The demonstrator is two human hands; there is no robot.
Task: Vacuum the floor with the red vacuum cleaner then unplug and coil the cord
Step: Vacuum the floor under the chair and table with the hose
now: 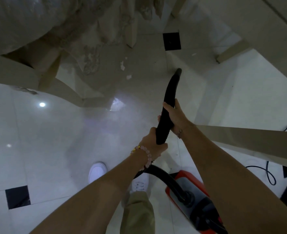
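Both hands grip the black vacuum nozzle tube (pixel 170 88). My right hand (pixel 174 115) holds it higher up, and my left hand (pixel 152 142), with a beaded bracelet on the wrist, holds the ribbed lower end. The nozzle tip (pixel 178 71) points at the white tiled floor (pixel 55 132) under a table. A black hose (pixel 166 179) runs back from the tube to the red vacuum cleaner (pixel 195 205), which stands on the floor at my right foot. Part of the black cord (pixel 269 174) lies looped on the floor at the right.
Pale table and chair legs (pixel 132 36) stand ahead, with white scraps (pixel 122 65) on the floor between them. A beige beam (pixel 250 141) crosses at the right over my right forearm. Black inset tiles (pixel 171 41) mark the floor. My white shoes (pixel 97 171) are below.
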